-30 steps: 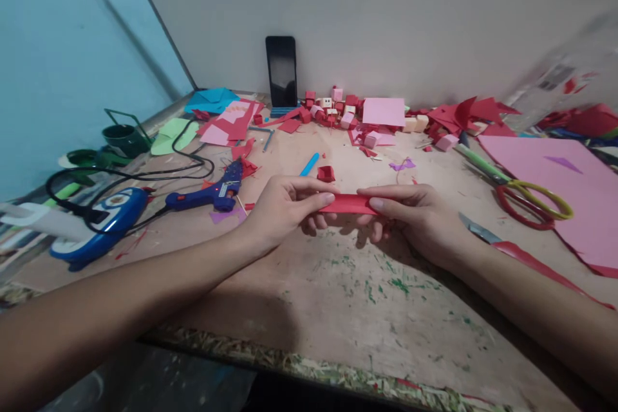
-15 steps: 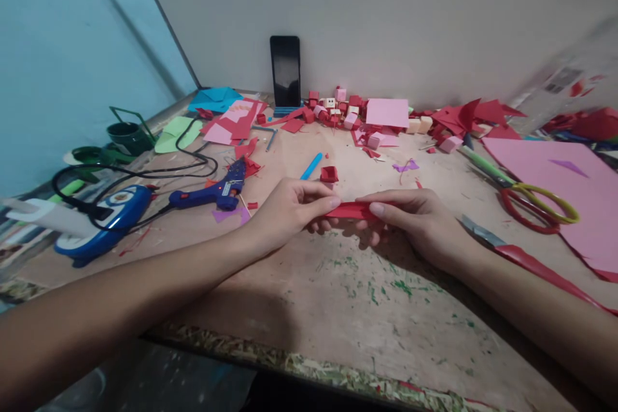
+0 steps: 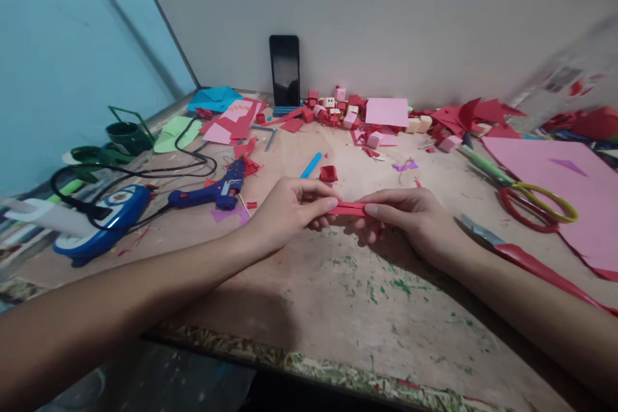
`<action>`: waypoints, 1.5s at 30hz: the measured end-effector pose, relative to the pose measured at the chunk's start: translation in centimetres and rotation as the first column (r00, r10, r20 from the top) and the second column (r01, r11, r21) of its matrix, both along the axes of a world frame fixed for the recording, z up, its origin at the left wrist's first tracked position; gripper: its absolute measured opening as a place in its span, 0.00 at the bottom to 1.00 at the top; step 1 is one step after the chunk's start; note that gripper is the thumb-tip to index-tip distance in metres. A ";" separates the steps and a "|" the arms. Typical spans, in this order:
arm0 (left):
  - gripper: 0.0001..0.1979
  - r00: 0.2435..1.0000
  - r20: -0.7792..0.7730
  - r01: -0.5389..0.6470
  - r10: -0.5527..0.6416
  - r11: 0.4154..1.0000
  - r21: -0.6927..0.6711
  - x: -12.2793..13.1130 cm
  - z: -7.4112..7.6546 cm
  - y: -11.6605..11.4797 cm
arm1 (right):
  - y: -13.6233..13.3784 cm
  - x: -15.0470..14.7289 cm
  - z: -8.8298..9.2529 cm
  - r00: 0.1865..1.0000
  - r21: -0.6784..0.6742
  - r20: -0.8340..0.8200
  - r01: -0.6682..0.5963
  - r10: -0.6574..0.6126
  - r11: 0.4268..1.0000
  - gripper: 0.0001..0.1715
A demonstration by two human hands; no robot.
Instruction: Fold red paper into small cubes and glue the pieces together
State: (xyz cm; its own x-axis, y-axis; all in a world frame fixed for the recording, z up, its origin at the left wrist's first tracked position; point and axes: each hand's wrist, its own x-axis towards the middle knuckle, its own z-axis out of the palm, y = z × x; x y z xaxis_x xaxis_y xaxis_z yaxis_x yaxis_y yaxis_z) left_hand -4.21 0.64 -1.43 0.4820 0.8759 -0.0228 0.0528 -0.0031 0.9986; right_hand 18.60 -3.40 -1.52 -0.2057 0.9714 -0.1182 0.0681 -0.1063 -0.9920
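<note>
A narrow folded strip of red paper (image 3: 351,208) is stretched between my two hands, just above the board. My left hand (image 3: 302,206) pinches its left end, thumb on top and fingers beneath. The right end is gripped the same way by my right hand (image 3: 405,212). A crease line runs along the strip; its ends are hidden under my thumbs. Just beyond my fingers sits a small open red paper box (image 3: 329,174). A blue stick-like tool (image 3: 311,165) lies to the left of that box.
At left are a blue glue gun (image 3: 212,192) and its cord, plugged into a blue-and-white power strip (image 3: 109,219). Scissors (image 3: 526,199) and a red-handled cutter (image 3: 535,264) lie at right. Behind stand a phone (image 3: 285,71) and several small paper cubes (image 3: 351,120).
My right hand has shifted slightly left, closer to my left hand. The red paper strip now looks narrower, with its folded edge turned more toward me.
</note>
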 end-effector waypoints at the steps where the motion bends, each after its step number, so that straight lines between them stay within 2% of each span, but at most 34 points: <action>1: 0.05 1.000 0.004 0.000 0.000 1.000 -0.001 0.0 0.0 0.0 | 0.0 0.0 0.0 1.000 -0.004 -0.007 0.003 -0.003 1.000 0.13; 5: 0.05 1.000 -0.017 0.025 -0.025 1.000 -0.008 -0.1 0.1 0.1 | -0.1 0.0 -0.1 1.000 0.006 -0.009 -0.004 0.004 1.000 0.13; 10: 0.10 0.978 -0.151 0.143 -0.140 0.990 0.004 0.0 0.5 0.1 | -0.3 0.1 0.0 0.999 0.050 0.031 -0.033 0.031 0.998 0.12; 12: 0.11 0.973 -0.177 0.155 -0.149 0.988 0.020 0.1 0.6 0.1 | -0.4 0.1 0.2 0.999 0.056 0.039 -0.036 0.034 0.998 0.12; 22: 0.12 0.973 -0.216 0.110 -0.084 0.987 0.114 0.1 0.6 -0.5 | -0.4 -0.6 0.8 0.990 0.060 0.136 -0.032 0.024 0.998 0.16; 28: 0.12 0.977 -0.204 0.086 -0.065 0.992 0.097 0.2 0.5 -0.4 | -0.3 -0.1 0.4 0.996 0.011 0.092 -0.017 0.016 1.000 0.18; 33: 0.11 0.981 -0.185 0.076 -0.056 0.991 0.106 0.2 0.2 -0.3 | -0.2 -0.2 0.4 0.995 0.027 0.101 -0.012 0.009 1.000 0.17; 45: 0.11 0.966 -0.257 0.088 -0.021 0.964 0.250 0.1 0.5 -0.9 | -0.2 -0.2 0.4 0.984 0.052 0.177 -0.033 0.024 0.998 0.22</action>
State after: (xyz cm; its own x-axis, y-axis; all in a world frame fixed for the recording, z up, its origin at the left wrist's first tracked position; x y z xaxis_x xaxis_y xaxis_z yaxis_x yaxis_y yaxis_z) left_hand -4.11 -0.22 -0.92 0.5373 0.8401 0.0741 0.2931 -0.2684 0.9176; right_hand 18.38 -3.59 -1.10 -0.2140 0.9714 -0.1025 0.2449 -0.0483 -0.9684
